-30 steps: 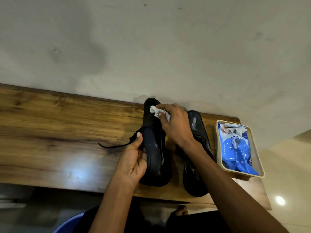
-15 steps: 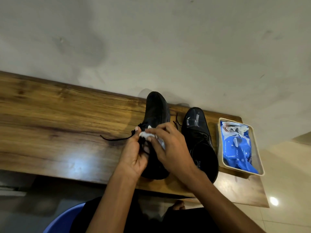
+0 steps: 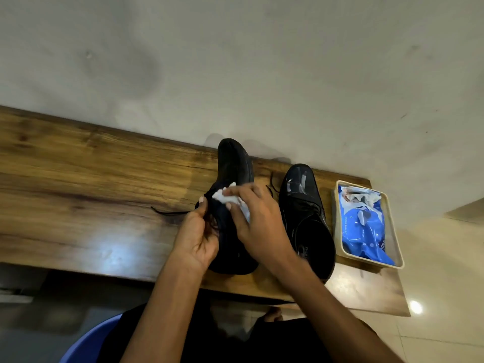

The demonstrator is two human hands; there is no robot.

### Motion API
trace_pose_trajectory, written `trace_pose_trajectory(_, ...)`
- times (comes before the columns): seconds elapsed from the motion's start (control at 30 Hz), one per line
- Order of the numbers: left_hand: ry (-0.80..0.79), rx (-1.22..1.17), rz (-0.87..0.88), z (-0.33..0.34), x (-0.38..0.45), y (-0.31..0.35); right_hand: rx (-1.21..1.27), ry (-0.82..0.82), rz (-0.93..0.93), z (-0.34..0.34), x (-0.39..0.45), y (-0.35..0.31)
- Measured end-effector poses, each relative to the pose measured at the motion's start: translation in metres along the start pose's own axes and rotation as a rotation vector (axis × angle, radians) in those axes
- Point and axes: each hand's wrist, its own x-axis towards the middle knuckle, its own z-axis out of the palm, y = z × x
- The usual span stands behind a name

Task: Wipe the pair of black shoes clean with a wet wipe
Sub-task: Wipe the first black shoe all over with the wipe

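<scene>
Head camera view of a shoe-cleaning job midway: the right hand (image 3: 258, 226), fingers curled round a crumpled white wet wipe (image 3: 225, 196), presses it on the laced upper of a dull black leather shoe (image 3: 233, 169) tipped on its side on the brown wooden bench (image 3: 91, 184), while the left hand (image 3: 197, 237), just beside it, grips that shoe's near edge, thumb up at the laces, to steady it. A loose black lace (image 3: 167, 213) trails away beyond the left hand. This looks like the wiping of the first shoe's upper; the next move probably calls for dragging the wipe on toward the toe, far from both hands, which looks matt and dusty. Its glossy black partner shoe (image 3: 301, 195) stands upright just past the right hand, already shining. Farther out that way, a blue plastic wipe packet (image 3: 364, 226) lies in a cream rectangular tray (image 3: 392, 224)
</scene>
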Motion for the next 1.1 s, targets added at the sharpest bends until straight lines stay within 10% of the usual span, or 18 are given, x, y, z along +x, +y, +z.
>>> trace_pose_trajectory(0.27,0.069,0.046,0.024,-0.001,0.003,-0.001,0.127,0.000,0.089,-0.001,-0.057,-0.006)
trace_pose_trajectory(0.83,0.122,0.097,0.027,-0.012,0.019,-0.001,-0.105,0.046,0.072,0.012,0.128,0.038)
trace_pose_trajectory(1.1,0.122,0.048,0.002,-0.009,0.019,-0.001,-0.060,0.137,0.062,0.005,0.049,0.029)
